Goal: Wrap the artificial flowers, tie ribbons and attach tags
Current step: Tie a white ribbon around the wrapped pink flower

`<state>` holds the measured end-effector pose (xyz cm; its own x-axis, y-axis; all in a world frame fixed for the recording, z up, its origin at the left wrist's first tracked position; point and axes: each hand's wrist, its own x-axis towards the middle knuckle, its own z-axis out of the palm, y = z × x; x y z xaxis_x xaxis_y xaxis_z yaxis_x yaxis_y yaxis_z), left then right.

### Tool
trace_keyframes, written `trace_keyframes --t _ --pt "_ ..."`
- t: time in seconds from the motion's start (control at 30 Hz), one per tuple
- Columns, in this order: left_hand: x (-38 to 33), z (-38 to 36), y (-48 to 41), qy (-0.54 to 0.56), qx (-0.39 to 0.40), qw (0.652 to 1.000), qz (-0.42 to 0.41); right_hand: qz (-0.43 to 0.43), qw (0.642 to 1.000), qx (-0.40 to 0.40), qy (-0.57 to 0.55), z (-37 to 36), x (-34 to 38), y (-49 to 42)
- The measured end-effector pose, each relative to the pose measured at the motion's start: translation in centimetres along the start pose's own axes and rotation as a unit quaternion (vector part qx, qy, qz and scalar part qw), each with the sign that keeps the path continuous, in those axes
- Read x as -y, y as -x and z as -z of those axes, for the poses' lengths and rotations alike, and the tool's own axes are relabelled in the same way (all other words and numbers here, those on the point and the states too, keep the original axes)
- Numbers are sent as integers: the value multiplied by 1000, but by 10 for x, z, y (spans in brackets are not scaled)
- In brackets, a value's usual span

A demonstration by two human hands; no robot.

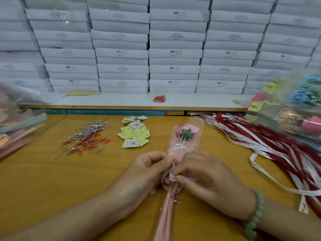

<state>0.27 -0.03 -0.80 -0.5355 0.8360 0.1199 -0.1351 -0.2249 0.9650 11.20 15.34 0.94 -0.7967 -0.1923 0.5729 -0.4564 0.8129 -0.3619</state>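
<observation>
We find the wrapped pink flower (pixel 184 136) lying mid-desk (pixel 34 180) toward its near edge, left hand (pixel 147 169) and right hand (pixel 203 174) each pinching the white ribbon (pixel 172 176) around its stem, red and white ribbons (pixel 278 146) heaped along the right edge.

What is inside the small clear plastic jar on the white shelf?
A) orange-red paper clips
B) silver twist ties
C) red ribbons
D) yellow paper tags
A: orange-red paper clips show at the bottom of the small clear plastic jar standing on the white shelf.
</observation>
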Motion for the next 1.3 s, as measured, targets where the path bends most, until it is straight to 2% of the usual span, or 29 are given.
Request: trace_keyframes --t 0.13,0.27,0.37,0.6,0.8,1.0,1.3 --pt "1 1 0 10 -27 1000 -7 -91 990 -23 -105 -1 3 1" --pt "2 1 -1 3 -45 999 -14 -220 941 -10 -256 -3 -1 -1" --pt "0 -1 1 -10 -52 998 -21 -277 915 -2 -293 -4 -5 -2" --pt "-3 -4 2 -69 -72 994 -37 -272 931 -24 -243 -5 -7 -1" --pt "-8 -9 6 -147 -41 984 -92 -223 942 -7 -250 -5 -6 -1" --pt "-9 -9 8 -189 -31 970 -149 -245 928 17 -279 -7 -6 -1" --pt "-9 -5 5 -209 -38 963 -165 -280 890 -36 -359 1 -7 -4"
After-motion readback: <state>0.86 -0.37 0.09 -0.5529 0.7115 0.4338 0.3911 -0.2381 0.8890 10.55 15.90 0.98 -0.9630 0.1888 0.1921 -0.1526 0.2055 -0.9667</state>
